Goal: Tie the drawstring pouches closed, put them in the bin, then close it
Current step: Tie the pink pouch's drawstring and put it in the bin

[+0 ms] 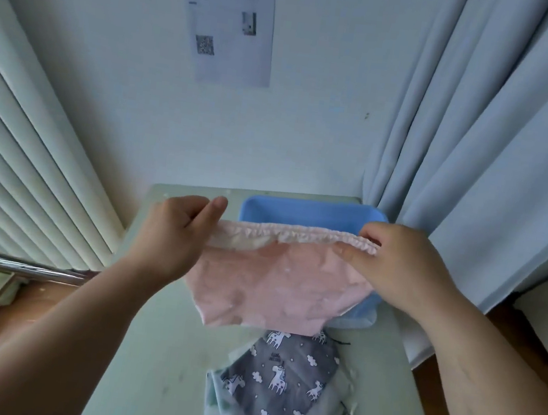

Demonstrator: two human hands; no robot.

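Forearms outstretched, left grip and right grip each pinch the gathered hem of the pink pouch, judged light and limp, best held at that hem.

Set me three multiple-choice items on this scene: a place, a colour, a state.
1. Where is the grey unicorn pouch relative to the bin? A inside it; B on the table, nearer the person; C on the floor.
2. The bin's colour? A red; B blue; C black.
3. The pink pouch is: A lying flat; B inside the bin; C held up by the left hand and right hand.
Key: 1 B, it lies on the table. 2 B, its walls are blue. 3 C, both pinch its gathered top edge.
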